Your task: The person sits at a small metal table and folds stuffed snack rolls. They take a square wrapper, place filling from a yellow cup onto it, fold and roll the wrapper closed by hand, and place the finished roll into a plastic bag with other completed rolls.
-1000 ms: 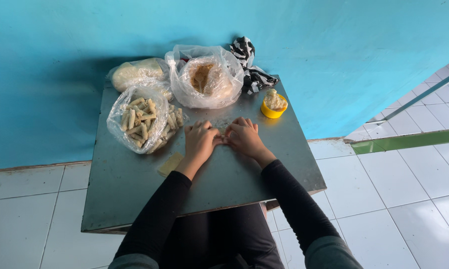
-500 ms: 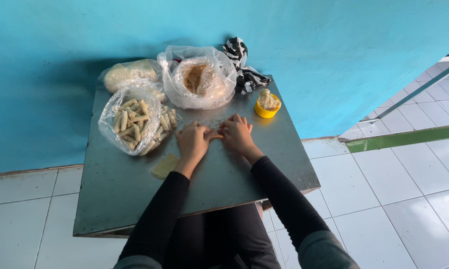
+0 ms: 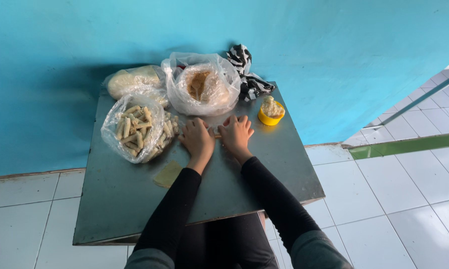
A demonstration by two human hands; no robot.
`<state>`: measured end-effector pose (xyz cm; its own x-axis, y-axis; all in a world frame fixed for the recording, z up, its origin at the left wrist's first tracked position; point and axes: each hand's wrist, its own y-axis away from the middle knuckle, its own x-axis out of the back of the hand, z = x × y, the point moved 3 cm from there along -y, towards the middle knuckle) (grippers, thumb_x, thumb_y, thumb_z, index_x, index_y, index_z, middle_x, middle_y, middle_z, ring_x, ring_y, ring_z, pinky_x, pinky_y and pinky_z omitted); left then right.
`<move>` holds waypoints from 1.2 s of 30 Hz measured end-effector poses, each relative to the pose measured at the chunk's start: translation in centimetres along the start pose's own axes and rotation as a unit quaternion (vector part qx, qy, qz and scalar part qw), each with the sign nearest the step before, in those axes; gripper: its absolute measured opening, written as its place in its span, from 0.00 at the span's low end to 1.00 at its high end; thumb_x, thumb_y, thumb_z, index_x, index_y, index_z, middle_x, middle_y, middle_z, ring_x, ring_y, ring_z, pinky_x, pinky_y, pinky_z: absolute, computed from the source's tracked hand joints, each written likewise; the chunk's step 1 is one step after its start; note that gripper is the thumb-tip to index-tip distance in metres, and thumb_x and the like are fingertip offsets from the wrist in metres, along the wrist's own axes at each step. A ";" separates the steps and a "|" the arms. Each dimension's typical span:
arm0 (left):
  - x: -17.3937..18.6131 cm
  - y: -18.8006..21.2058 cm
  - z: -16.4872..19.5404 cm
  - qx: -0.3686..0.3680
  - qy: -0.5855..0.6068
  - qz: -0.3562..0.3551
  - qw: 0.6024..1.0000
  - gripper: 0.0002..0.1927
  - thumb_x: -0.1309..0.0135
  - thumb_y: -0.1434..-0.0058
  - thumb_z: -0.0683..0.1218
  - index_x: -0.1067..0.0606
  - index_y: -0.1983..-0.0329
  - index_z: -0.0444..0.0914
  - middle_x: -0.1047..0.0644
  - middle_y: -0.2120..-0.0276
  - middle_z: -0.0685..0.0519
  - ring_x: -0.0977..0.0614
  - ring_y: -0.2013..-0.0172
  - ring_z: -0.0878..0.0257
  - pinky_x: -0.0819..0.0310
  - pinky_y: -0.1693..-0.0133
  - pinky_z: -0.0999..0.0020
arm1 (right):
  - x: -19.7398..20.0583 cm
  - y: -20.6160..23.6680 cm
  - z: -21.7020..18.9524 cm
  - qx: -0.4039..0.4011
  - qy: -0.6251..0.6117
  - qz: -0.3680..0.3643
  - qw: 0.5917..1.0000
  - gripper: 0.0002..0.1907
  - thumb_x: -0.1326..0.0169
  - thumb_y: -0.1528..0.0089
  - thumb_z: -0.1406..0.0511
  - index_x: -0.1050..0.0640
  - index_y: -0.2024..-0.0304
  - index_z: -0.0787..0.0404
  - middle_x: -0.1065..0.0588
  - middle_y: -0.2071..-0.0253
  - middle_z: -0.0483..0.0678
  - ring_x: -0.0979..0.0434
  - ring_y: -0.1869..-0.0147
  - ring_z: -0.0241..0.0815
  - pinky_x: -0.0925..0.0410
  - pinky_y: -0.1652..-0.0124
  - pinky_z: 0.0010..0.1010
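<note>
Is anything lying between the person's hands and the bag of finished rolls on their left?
Nothing visible does. The left hand and right hand lie palms down, side by side on the grey table, covering something pale. The clear bag of rolls sits right beside the left hand, with only bare tabletop between.

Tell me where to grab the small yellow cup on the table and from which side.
Grip the yellow cup around its low round wall, from the right or near side with the right hand, where the table is bare. Filling is heaped above its rim, so coming from above looks poor; a patterned cloth lies behind.
</note>
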<state>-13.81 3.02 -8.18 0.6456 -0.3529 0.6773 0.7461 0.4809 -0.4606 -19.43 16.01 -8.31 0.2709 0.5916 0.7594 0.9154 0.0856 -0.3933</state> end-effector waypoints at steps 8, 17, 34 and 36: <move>0.0 -2.0 0.2 -0.133 -0.018 -0.037 0.990 0.11 0.40 0.40 0.57 0.21 0.63 0.46 0.25 0.59 0.52 0.25 0.53 0.49 0.40 0.52 0.43 | 0.4 -2.7 0.5 -0.005 -0.040 0.045 0.998 0.17 0.46 0.32 0.50 0.22 0.56 0.55 0.33 0.50 0.53 0.37 0.43 0.55 0.46 0.46 0.49; 12.6 1.4 0.2 -0.202 -0.072 0.212 0.954 0.10 0.41 0.32 0.55 0.21 0.57 0.45 0.24 0.51 0.57 0.26 0.53 0.57 0.42 0.51 0.53 | 7.6 4.0 -4.4 0.166 -0.160 0.089 0.969 0.12 0.50 0.27 0.58 0.23 0.55 0.60 0.31 0.56 0.51 0.33 0.49 0.51 0.40 0.45 0.41; 20.8 9.3 -8.1 -0.078 0.075 0.066 0.992 0.15 0.34 0.45 0.49 0.22 0.57 0.39 0.20 0.63 0.50 0.19 0.60 0.49 0.28 0.58 0.54 | 0.5 9.9 -11.9 0.289 -0.271 -0.394 0.830 0.07 0.39 0.39 0.67 0.18 0.60 0.65 0.22 0.61 0.50 0.20 0.60 0.42 0.27 0.58 0.32; 19.7 10.3 -8.5 -0.035 0.069 0.056 0.995 0.18 0.32 0.49 0.51 0.22 0.59 0.39 0.21 0.65 0.50 0.19 0.62 0.50 0.28 0.60 0.54 | -0.5 9.3 -11.2 0.239 -0.300 -0.427 0.819 0.07 0.39 0.39 0.69 0.17 0.59 0.65 0.22 0.63 0.50 0.21 0.61 0.38 0.28 0.58 0.31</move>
<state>7.97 -5.84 -4.48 0.7380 -0.4093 0.5365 0.6746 0.4675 -0.5713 -7.70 7.55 -6.56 -0.7333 0.4280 0.5283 0.4357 0.8923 -0.1181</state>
